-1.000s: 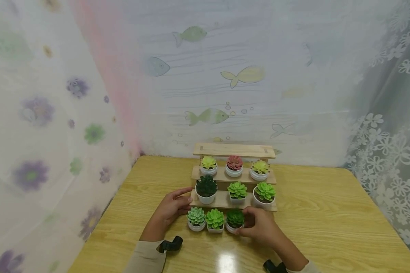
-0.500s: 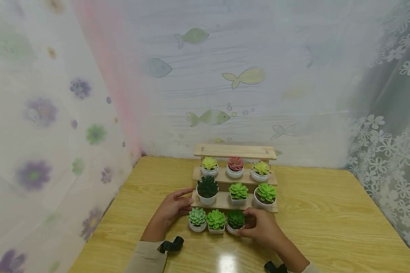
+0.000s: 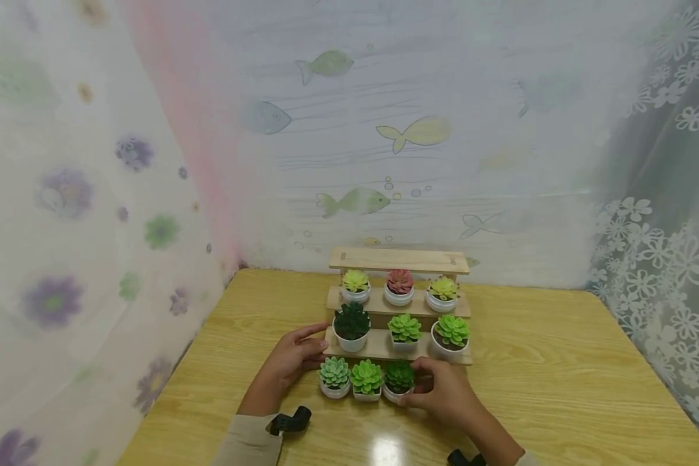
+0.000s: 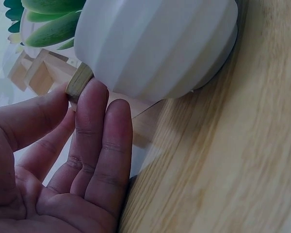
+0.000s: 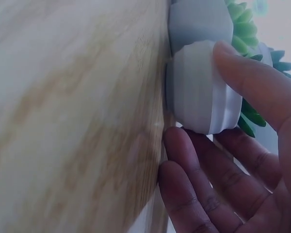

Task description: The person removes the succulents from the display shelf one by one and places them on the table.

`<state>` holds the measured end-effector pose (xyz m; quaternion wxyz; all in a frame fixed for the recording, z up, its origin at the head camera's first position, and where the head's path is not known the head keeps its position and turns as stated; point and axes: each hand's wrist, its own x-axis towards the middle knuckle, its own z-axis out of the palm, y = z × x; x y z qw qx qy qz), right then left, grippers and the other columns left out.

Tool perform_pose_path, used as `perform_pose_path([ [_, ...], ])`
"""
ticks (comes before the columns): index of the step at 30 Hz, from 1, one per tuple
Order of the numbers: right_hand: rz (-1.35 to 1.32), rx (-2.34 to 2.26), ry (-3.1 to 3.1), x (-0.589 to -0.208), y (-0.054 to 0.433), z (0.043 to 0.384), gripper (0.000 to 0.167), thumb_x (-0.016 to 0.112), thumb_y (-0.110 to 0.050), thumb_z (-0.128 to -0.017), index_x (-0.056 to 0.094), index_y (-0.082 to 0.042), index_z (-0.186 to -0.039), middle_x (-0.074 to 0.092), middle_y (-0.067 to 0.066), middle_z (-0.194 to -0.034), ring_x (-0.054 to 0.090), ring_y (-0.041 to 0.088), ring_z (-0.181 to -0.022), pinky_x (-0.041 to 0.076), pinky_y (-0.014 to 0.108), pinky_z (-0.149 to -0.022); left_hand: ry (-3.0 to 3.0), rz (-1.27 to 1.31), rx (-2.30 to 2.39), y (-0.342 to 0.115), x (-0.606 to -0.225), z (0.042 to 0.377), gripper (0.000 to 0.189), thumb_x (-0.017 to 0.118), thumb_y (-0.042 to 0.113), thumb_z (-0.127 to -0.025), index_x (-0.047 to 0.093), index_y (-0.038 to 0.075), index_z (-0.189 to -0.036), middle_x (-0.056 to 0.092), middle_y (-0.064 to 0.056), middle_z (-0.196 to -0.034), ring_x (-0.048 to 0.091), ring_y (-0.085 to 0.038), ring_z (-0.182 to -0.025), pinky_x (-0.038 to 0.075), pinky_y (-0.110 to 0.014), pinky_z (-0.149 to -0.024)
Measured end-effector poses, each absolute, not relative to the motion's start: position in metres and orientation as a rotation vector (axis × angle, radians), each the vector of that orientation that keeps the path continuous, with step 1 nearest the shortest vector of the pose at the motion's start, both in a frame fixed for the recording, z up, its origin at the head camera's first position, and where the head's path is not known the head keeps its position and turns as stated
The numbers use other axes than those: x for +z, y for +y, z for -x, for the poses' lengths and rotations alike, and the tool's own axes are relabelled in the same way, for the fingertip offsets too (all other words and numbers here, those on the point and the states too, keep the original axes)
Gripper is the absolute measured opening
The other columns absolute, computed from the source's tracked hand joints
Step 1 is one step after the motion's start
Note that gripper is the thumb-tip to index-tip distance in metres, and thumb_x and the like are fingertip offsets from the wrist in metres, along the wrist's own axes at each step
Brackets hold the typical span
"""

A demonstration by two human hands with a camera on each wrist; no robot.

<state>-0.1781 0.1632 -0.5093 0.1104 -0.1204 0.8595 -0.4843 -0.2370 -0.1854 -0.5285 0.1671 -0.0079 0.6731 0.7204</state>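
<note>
While the left hand [image 3: 291, 359] pinched the shelf [image 3: 378, 343] by its end, the right hand [image 3: 445, 391] gripped the small dark-green plant [image 3: 399, 375] left of its palm, apparently aligning it, a gentle release seemingly called for next.

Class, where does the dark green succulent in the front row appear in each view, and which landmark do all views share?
Head: dark green succulent, right end of the front row, gripped by the right hand.
Left wrist: I cannot make it out there.
Right wrist: its white pot, right of centre.
Shared landmark: the wood-grain table.
</note>
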Motion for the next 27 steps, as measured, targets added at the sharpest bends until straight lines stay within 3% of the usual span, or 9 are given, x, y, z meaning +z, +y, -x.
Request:
perform_pose_path([
  [8,0.363,-1.355,2.580,-0.509,0.162,0.176,0.066,0.095,-0.041,-0.073,0.068,-0.005,-0.122,0.075,0.003,-0.101,0.073,0.013,-0.085,0.060,0.028,-0.069,1.911,0.024,2.043,-0.185,-0.528,0.237,0.058,0.072,0.015,-0.099,0.052,0.011,-0.153,0.072,0.000,-0.096,0.071,-0.017,-0.083,0.061,-0.034,-0.079],
  [21,0.365,-1.334,2.571,-0.502,0.161,0.175,0.077,0.094,-0.043,-0.074,0.066,-0.002,-0.132,0.074,0.007,-0.111,0.074,0.016,-0.090,0.061,0.031,-0.074,1.906,0.028,2.054,-0.185,-0.527,0.237,0.057,0.070,0.013,-0.099,0.052,0.012,-0.153,0.073,0.001,-0.096,0.071,-0.016,-0.083,0.061,-0.034,-0.079],
  [27,0.417,-1.346,2.560,-0.500,0.162,0.174,0.075,0.093,-0.043,-0.075,0.066,-0.007,-0.135,0.074,0.008,-0.116,0.074,0.015,-0.088,0.060,0.027,-0.072,1.894,0.029,2.062,-0.185,-0.528,0.237,0.057,0.070,0.012,-0.099,0.052,0.011,-0.153,0.074,0.001,-0.095,0.071,-0.015,-0.082,0.061,-0.033,-0.078],
])
